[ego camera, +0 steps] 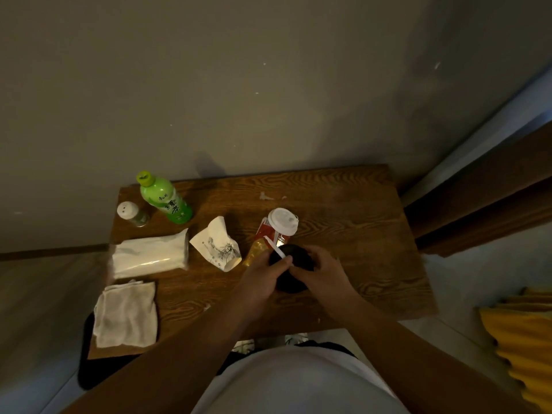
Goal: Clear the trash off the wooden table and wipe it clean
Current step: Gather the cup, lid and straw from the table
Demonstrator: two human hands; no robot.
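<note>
On the wooden table [352,234] both my hands close around a black round container [291,283] near the front middle. My left hand [263,274] grips its left side and pinches a white straw-like strip [276,248]. My right hand [321,268] holds its right side. Just behind stand a red cup with a white lid [282,222] and a yellow wrapper [255,249]. A crumpled white paper cup with a drawing [218,245] lies to the left. A white cloth [127,313] rests at the front left corner.
A green bottle [164,198] and a small shaker with a white top [131,213] stand at the back left. A white tissue pack [149,253] lies by the left edge. A black bin [98,366] sits under the left corner. Yellow fabric [525,339] is at the right.
</note>
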